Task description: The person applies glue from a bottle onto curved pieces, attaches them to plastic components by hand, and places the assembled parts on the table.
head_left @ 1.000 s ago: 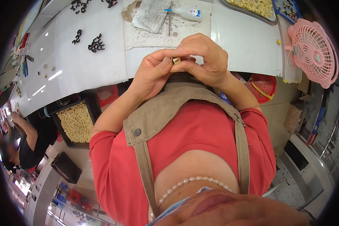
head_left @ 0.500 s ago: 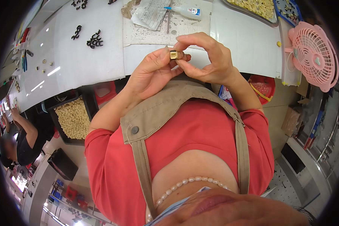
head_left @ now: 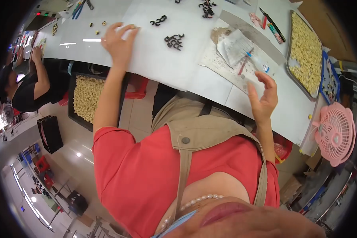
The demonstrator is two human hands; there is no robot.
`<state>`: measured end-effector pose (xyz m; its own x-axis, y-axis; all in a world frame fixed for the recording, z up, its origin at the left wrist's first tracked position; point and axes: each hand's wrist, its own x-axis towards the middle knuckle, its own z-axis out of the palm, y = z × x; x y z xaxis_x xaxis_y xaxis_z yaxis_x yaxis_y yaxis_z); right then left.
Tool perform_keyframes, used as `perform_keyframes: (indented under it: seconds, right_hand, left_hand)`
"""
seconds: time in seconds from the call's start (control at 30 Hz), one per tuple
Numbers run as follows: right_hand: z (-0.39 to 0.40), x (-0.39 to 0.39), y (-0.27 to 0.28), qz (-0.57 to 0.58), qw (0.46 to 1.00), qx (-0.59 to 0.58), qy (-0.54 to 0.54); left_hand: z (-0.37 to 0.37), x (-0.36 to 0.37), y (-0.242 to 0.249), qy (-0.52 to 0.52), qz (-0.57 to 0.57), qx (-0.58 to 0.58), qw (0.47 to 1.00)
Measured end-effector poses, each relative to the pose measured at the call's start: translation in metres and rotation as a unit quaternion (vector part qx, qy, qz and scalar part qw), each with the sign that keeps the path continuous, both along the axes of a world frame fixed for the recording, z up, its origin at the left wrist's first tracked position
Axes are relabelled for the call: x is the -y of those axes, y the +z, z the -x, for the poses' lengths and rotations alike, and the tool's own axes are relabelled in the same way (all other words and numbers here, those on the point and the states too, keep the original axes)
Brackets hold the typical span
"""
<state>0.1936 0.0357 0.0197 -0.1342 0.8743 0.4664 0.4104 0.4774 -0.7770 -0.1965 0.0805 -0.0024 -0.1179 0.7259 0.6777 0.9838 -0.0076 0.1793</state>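
My left hand (head_left: 121, 44) reaches over the white table (head_left: 154, 59), fingers apart. Something small and yellowish shows at its fingertips, too small to make out. Left of it lie small square pieces (head_left: 104, 23). Black curved pieces lie in a cluster (head_left: 173, 42) and a smaller group (head_left: 158, 20) to its right. My right hand (head_left: 264, 104) hovers by the table's front edge, fingers curved and apart, with nothing seen between them. Just above it are a bottle with a blue tip (head_left: 261, 66) and crumpled papers (head_left: 235, 47) on a stained board (head_left: 210, 58).
At the right stand a tray of yellowish pieces (head_left: 305, 51), a blue tray (head_left: 328, 81) and a pink fan (head_left: 335, 135). A bin of pale pieces (head_left: 87, 94) is below the table at the left. A co-worker (head_left: 27, 85) sits at the far left.
My hands have parted: the left moved out over the table to the left, the right back to the right. The small square piece is no longer between them. The view has turned.
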Motion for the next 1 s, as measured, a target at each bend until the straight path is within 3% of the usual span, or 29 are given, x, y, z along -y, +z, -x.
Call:
perform_keyframes:
  seconds: [0.03,0.13,0.17,0.27,0.37,0.57,0.67,0.77,0.87,0.9,1.0]
  right_hand:
    - [-0.004,0.000,-0.004,0.010,1.000,0.007,-0.019]
    - [-0.010,0.001,-0.016,0.021,0.997,0.025,-0.065]
    - [-0.012,0.002,-0.019,0.023,0.996,0.033,-0.077]
    - [-0.014,0.004,-0.031,0.041,0.995,0.011,-0.095]
    - [-0.015,0.005,-0.037,0.060,0.994,-0.005,-0.096]
    - [-0.013,0.006,-0.036,0.109,0.987,-0.077,-0.085]
    - [-0.016,0.007,-0.038,0.121,0.985,-0.092,-0.086]
    - [-0.015,0.006,-0.035,0.139,0.982,-0.109,-0.067]
    - [-0.023,0.002,-0.032,0.179,0.977,-0.103,-0.053]
    - [-0.027,-0.001,-0.026,0.184,0.975,-0.113,-0.050]
    - [-0.035,-0.020,-0.011,0.134,0.979,-0.135,-0.068]
  left_hand:
    - [0.025,-0.003,-0.009,0.074,0.009,-0.075,0.994]
    - [0.088,-0.026,-0.036,0.046,0.012,-0.022,0.999]
    - [0.092,-0.031,-0.039,0.075,0.014,-0.062,0.995]
    - [0.055,-0.036,-0.019,-0.021,-0.023,0.007,0.999]
    - [0.002,-0.038,-0.007,-0.215,-0.001,0.151,0.965]
    - [-0.015,-0.040,-0.017,-0.192,0.085,0.045,0.977]
    - [-0.012,-0.030,-0.018,-0.168,0.076,0.076,0.980]
    - [-0.016,-0.021,-0.008,-0.163,0.065,0.225,0.958]
    - [-0.046,-0.004,0.014,-0.153,0.096,0.558,0.810]
    - [-0.061,0.003,0.022,-0.158,0.113,0.589,0.785]
    - [-0.101,0.026,0.018,-0.222,0.194,0.707,0.643]
